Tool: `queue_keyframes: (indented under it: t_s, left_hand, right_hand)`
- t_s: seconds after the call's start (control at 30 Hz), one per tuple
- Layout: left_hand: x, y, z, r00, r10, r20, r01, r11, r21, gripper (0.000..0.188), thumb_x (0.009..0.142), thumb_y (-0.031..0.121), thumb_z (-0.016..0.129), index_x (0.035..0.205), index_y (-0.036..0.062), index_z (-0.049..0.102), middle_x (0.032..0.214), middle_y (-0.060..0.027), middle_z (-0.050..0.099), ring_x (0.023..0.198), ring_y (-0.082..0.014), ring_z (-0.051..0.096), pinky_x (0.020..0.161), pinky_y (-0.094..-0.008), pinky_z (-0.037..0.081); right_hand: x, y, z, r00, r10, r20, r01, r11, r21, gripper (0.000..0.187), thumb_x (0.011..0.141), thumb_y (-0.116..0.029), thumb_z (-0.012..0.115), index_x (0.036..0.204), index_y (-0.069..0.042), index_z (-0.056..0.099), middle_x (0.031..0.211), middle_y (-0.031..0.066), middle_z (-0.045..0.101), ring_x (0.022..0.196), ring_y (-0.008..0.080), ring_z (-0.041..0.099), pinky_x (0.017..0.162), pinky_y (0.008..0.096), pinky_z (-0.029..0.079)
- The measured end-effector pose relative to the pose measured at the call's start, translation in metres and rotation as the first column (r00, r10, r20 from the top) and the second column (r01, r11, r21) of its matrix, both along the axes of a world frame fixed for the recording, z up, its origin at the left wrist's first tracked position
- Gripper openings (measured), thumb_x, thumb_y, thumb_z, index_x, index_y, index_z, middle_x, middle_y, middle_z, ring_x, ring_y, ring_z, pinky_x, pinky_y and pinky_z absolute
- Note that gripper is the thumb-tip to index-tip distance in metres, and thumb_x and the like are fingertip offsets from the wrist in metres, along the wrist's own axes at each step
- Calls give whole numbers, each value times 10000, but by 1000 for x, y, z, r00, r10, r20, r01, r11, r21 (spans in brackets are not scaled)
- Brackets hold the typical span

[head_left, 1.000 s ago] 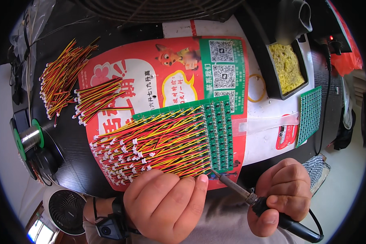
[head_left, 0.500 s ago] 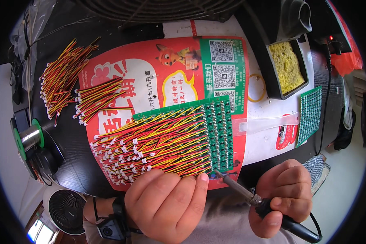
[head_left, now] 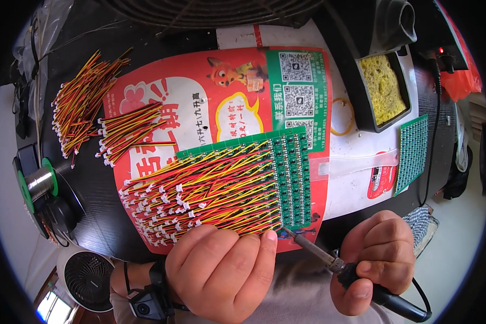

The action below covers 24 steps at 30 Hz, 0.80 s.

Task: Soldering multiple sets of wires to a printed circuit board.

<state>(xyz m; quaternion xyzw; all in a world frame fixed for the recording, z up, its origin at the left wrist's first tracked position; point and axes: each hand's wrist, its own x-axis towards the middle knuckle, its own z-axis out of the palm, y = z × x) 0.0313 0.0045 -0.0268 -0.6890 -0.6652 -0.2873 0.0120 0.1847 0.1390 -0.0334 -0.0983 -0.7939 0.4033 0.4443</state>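
Observation:
My right hand (head_left: pixel 380 259) is wrapped round the black handle of a soldering iron (head_left: pixel 325 257). The iron's tip points up and left, at the lower edge of a green circuit board panel (head_left: pixel 296 183). Just left of the tip, my left hand (head_left: pixel 221 270) is closed at that same edge, fingers pressed together; whatever they grip is hidden. Rows of red, yellow and black wires (head_left: pixel 216 189) lie across the panel, their white connectors (head_left: pixel 183 205) fanned out to the left. The panel's right part shows bare rows of small dark components.
Two bundles of loose wires (head_left: pixel 86 102) (head_left: pixel 135 132) lie at the far left, above a solder spool (head_left: pixel 40 182). A yellow sponge (head_left: pixel 382 89) sits in a black holder at upper right. Another green panel (head_left: pixel 412 154) lies at right. A fan (head_left: pixel 86 278) stands lower left.
The soldering iron's tip has shifted very slightly left and up beside the panel's lower edge. My left hand stays in place.

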Motion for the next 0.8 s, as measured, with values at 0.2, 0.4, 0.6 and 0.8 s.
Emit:
queue_keyframes:
  t_s: [0.2, 0.4, 0.6, 0.8]
  left_hand:
    - [-3, -1, 0, 999, -45, 17, 45, 999, -6, 192, 705, 29, 627, 886, 7, 686, 748, -45, 600, 605, -184, 538, 494, -299, 417]
    - [-6, 0, 2, 998, -65, 16, 65, 998, -22, 196, 701, 30, 625, 885, -2, 685, 752, -49, 595, 607, -187, 536, 496, -296, 418]
    - [-6, -1, 0, 998, -67, 10, 67, 998, -19, 192, 698, 33, 628, 878, -5, 686, 750, -51, 593, 607, -188, 533, 492, -297, 417]
    - [-4, 0, -2, 998, -58, 5, 58, 998, -15, 184, 701, 34, 627, 871, -3, 688, 748, -54, 593, 608, -188, 532, 486, -295, 414]
  right_hand:
    - [-1, -2, -1, 1000, -25, 8, 25, 1000, -1, 209, 753, -220, 603, 694, -82, 458, 540, -25, 384, 468, 86, 322, 438, 240, 213]
    - [-9, -5, 0, 995, -97, -10, 97, 995, 31, 188, 729, -208, 599, 685, -88, 460, 537, -26, 389, 455, 85, 325, 433, 233, 214]
    - [-11, -8, -1, 992, -123, -16, 124, 992, 24, 186, 726, -208, 599, 687, -88, 462, 538, -28, 389, 456, 85, 318, 430, 234, 212]
    - [-10, -7, -3, 993, -122, -12, 122, 992, 34, 198, 740, -219, 603, 690, -95, 457, 536, -31, 381, 465, 84, 319, 435, 236, 213]
